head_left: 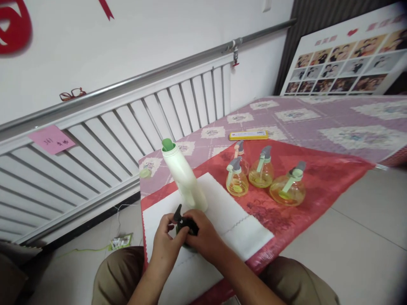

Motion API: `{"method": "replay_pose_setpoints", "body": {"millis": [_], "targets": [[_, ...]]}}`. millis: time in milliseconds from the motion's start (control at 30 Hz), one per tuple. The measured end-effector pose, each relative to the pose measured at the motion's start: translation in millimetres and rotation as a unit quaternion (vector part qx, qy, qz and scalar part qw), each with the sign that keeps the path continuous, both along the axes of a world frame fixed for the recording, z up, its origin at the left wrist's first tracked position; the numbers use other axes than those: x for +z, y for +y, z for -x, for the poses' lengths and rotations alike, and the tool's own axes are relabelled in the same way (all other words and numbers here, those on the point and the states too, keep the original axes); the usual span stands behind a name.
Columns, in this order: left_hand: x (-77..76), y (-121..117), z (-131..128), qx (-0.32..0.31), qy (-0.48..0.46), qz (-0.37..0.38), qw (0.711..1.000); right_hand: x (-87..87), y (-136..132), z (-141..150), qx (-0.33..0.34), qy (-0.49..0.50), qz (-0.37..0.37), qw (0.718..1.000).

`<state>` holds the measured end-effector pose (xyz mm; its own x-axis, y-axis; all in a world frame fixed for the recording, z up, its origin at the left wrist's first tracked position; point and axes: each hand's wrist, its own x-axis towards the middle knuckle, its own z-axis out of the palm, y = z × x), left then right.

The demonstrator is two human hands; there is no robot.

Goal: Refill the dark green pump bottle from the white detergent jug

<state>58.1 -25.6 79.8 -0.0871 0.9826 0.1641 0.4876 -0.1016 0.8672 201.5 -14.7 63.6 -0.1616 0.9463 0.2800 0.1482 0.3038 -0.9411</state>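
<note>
A dark pump bottle (pixel 192 225) is between my two hands, low over the white cloth (pixel 235 228). My left hand (pixel 168 238) is closed at its pump side, with the black nozzle (pixel 178 213) sticking up by the index finger. My right hand (pixel 205 234) wraps round the other side of the bottle, which the fingers partly hide. Just beyond them a tall pale green bottle (pixel 187 180) stands on the cloth, uncapped, with a green piece (pixel 168 144) in its mouth.
Several clear dispensers with yellow liquid, one a wide round dispenser (pixel 288 190), stand on the red cover (pixel 324 169) at right. Behind them lies a yellow-edged box (pixel 248 135). A pale green cap (pixel 145 173) sits near the table's left edge. A white radiator (pixel 127 123) runs alongside.
</note>
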Motion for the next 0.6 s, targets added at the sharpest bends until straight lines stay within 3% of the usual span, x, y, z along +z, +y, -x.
{"method": "replay_pose_setpoints", "body": {"millis": [600], "targets": [[-6.9, 2.2, 12.4, -0.064, -0.036, 0.012, 0.997, -5.2, 1.0, -7.4, 0.040, 0.026, 0.007, 0.999]]}}
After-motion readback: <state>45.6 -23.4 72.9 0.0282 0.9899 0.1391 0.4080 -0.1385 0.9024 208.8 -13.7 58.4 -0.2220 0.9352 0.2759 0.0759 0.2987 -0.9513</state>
